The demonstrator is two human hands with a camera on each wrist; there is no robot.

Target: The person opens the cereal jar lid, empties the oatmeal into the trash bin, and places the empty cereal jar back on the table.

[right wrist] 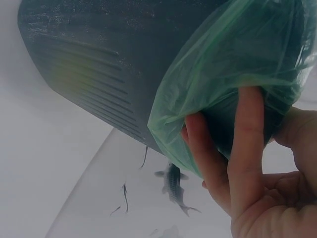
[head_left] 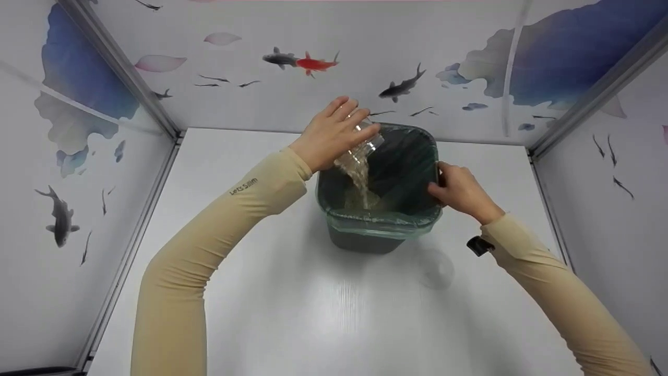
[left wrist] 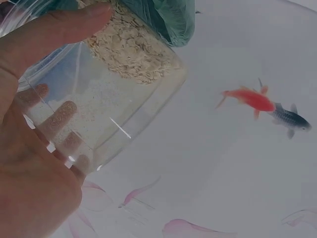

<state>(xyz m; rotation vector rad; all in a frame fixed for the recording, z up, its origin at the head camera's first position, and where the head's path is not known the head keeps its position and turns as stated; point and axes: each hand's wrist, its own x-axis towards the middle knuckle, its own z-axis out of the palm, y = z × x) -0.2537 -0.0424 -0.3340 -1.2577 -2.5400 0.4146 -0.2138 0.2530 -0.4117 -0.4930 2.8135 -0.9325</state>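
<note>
My left hand (head_left: 331, 136) grips a clear plastic jar (head_left: 371, 145), tipped mouth-down over a dark trash bin (head_left: 365, 244). Pale flakes like rolled oats (head_left: 359, 176) stream out of it onto a heap inside the bin. In the left wrist view the thumb and fingers wrap the jar (left wrist: 116, 114), and many oats (left wrist: 136, 49) lie along its lower side. A green plastic liner (head_left: 381, 223) folds over the bin's rim. My right hand (head_left: 462, 190) holds the bin's right rim, thumb inside; in the right wrist view its fingers press the liner (right wrist: 218, 64) against the outer wall.
A clear round lid (head_left: 436, 269) lies on the white table (head_left: 250, 313) in front of the bin, to the right. White panels printed with fish (head_left: 402, 86) enclose the table at the back and both sides.
</note>
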